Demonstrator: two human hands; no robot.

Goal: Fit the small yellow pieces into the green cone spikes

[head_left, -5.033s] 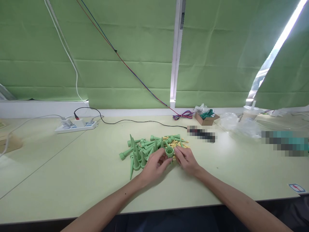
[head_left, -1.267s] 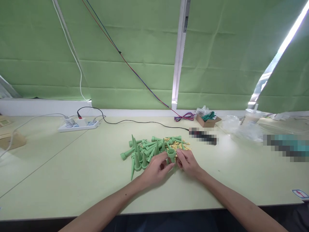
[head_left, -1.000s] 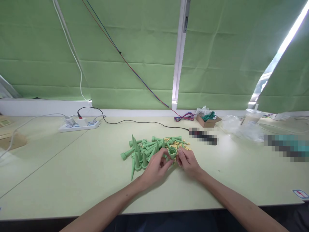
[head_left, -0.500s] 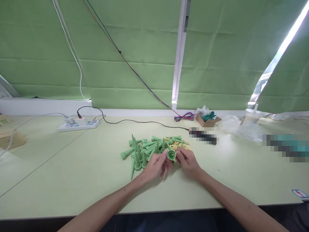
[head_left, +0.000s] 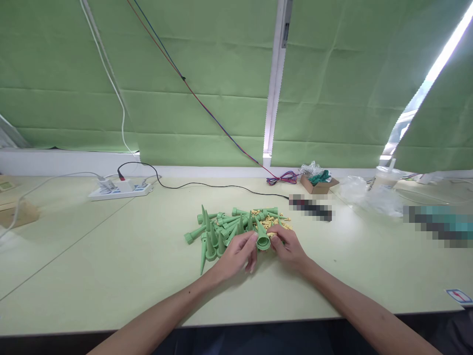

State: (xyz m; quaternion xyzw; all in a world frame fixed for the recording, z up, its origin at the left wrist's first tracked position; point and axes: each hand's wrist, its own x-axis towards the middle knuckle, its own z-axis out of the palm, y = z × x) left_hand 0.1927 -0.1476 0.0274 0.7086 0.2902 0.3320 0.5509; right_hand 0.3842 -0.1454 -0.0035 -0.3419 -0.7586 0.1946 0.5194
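Note:
A hollow green plastic spike (head_left: 263,240) is pinched at its rim by my left hand (head_left: 238,254), its round open end facing me. On the other side, my right hand (head_left: 290,250) closes its fingertips on a small yellow plastic piece (head_left: 272,234) beside the spike's wall. Whether that piece touches the spike or enters it I cannot tell. Behind my hands lies a heap of green spikes (head_left: 212,252), some standing on their wide ends, others on their sides. Small yellow pieces (head_left: 286,226) are scattered at the heap's right.
A power strip (head_left: 121,191) with plugs sits at the back left, and a black cable (head_left: 207,185) runs from it to a blurred dark object (head_left: 310,207). At the back right are a small cardboard box (head_left: 318,187), plastic bags (head_left: 384,201) and a cup (head_left: 386,176).
The spike in my left hand has tipped, so more of its outer side shows and its open end sits slightly lower. The yellow piece at my right fingertips now shows beside the spike.

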